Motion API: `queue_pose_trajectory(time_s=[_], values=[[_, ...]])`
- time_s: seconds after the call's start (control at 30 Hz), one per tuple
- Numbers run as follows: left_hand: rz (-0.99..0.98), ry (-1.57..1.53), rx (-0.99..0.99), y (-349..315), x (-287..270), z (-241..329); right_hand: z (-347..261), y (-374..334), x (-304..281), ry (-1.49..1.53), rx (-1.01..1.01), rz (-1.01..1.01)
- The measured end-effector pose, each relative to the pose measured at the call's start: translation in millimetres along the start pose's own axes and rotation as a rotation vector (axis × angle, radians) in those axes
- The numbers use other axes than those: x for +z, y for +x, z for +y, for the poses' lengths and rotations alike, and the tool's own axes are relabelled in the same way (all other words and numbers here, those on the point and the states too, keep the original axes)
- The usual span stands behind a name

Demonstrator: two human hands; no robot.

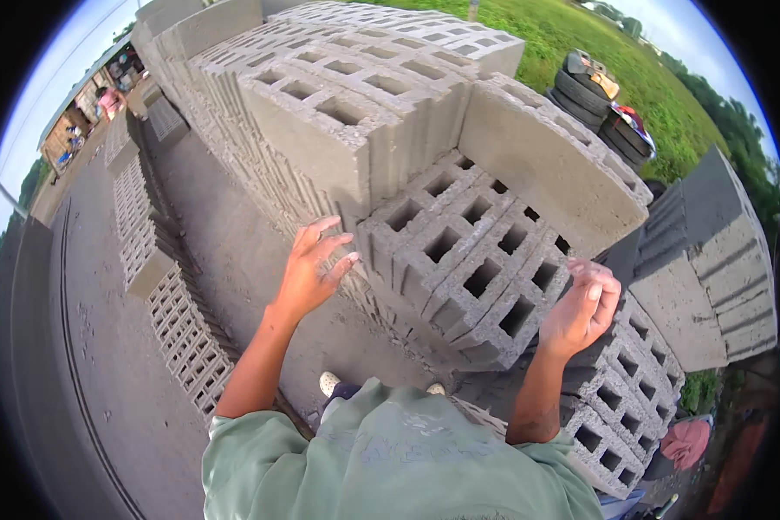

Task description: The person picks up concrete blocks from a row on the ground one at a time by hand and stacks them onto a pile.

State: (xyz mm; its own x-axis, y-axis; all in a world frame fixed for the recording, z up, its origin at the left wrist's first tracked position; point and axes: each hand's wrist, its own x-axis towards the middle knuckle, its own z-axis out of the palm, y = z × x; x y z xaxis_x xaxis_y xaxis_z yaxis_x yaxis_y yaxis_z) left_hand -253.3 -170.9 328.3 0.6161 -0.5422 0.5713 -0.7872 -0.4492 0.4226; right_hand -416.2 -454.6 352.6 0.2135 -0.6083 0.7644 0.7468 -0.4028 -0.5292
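My left hand (312,269) is held beside the near corner of a big stack of grey hollow concrete blocks (321,156). Its fingers are spread and hold nothing. My right hand (583,310) is over the right end of a lower row of blocks (451,269), whose open holes face up. The fingers of this hand are curled in, and nothing shows in them. At the far side of that row a concrete block (550,165) lies with its broad flat face toward me. More blocks (628,390) stand below and right of my right hand.
Larger upright blocks (711,269) rise at the right. A long low line of blocks (191,338) runs along the concrete ground (113,347) at left. Stacked tyres (585,95) stand on the grass. Far left, a person (110,101) is near a shed.
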Motion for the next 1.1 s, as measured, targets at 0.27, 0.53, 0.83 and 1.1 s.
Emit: queue_pose_trajectory(time_s=[0.27, 0.53, 0.83, 1.1], values=[[0.096, 0.037, -0.366, -161, -91, -131, 30, -193, 202, 0.062, 0.482, -0.843], [0.066, 0.279, -0.803, -294, -193, -218, 131, -270, 336, -0.066, 0.899, -0.948], [-0.046, 0.17, -1.148, -326, -230, -350, 266, -338, 489, -0.099, 0.928, -1.035], [-0.354, 0.181, -1.791, -457, -199, -484, 389, -364, 684, -0.044, 0.888, -1.12]])
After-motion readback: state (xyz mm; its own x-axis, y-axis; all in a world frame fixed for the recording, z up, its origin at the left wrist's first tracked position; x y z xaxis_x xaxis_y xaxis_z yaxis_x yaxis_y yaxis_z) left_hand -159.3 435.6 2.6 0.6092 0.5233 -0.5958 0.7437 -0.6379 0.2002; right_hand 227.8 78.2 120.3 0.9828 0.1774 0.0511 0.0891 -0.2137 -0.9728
